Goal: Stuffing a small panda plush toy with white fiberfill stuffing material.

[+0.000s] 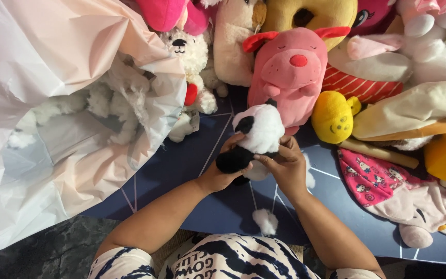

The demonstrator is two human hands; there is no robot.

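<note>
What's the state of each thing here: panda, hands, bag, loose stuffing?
panda plush: held up off the mat, in both hands
left hand: gripping its black lower part
right hand: pinching its side
white plastic bag: open, stuffing inside
stuffing tuft: loose on the blue mat

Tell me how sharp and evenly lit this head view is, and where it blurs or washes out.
Head view: the panda toy and both hands, left hand and right hand, are fairly sharp under soft, even light; the white plastic bag is bright and nearly washed out at upper left; the white plush toy at upper right is smeared by blur; the floor at lower left is dim.
</note>
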